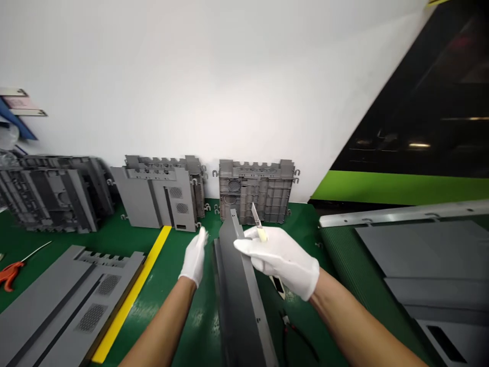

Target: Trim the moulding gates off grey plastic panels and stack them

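A long grey plastic panel (239, 285) stands on its edge at the lower middle, running away from me. My right hand (277, 255), in a white glove, is closed round a utility knife (260, 228) whose blade points up and away, beside the panel's upper edge. Some of the knife's handle shows below the glove. Left of the panel, my left hand (195, 257), also gloved, is raised with nothing in it. Its fingers point forward and look slightly blurred; the palm faces the panel and a gap separates them.
Grey panels lean on the white wall (229, 102), including one stack (255, 191) straight ahead. Another panel (76, 306) lies at left near orange-handled cutters (11, 272). Pliers (296, 334) lie right of the standing panel. A ribbed green conveyor (355, 290) holds another panel (431, 250).
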### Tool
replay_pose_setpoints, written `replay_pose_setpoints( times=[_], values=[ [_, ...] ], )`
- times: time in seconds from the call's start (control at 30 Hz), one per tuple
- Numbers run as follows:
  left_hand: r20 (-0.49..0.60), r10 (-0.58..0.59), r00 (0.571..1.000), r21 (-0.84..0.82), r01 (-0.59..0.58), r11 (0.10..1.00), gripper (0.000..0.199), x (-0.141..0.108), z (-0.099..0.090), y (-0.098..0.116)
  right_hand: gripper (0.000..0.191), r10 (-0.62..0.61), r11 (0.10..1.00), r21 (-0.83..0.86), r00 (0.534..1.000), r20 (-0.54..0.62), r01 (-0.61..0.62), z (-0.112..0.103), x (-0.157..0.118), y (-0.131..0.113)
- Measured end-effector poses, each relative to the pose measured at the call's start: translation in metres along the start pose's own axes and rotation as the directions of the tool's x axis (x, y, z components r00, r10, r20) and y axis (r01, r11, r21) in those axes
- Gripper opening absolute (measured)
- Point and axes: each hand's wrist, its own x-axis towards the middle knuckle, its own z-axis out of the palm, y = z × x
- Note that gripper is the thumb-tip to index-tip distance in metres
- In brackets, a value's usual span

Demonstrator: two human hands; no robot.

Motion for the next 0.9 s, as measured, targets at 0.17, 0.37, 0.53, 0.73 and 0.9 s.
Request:
replay_pose_setpoints(
  times=[0.17,0.37,0.53,0.73,0.9],
  values=[
    [0.335,0.45,0.827,-0.113,-0.439,0.891,0.042,-0.004,0.02,0.093,0.036,-0.02,0.984,0.18,0.997,0.072,0.007,0.016,0.022,0.013],
    [0.361,0.416,0.835,-0.04,-0.431,0.901,0.049,0.018,0.019,0.102,0.059,0.024,1.0,-0.015,0.98,-0.197,-0.027,-0.002,0.015,0.028],
    [0.505,0.286,0.814,-0.106,-0.27,0.957,0.05,0.047,0.021,0.088,0.051,-0.086,0.905,-0.422,0.995,-0.043,0.06,-0.022,0.028,0.019],
    [0.496,0.289,0.819,-0.051,-0.304,0.951,0.049,0.061,0.025,0.089,0.051,-0.108,0.578,-0.809,0.993,0.047,0.102,-0.024,0.072,-0.006],
    [0.533,0.255,0.807,-0.013,-0.294,0.956,0.051,0.067,0.017,0.091,0.052,-0.155,0.158,-0.987,0.988,-0.006,0.019,-0.013,0.096,-0.011]
  ],
)
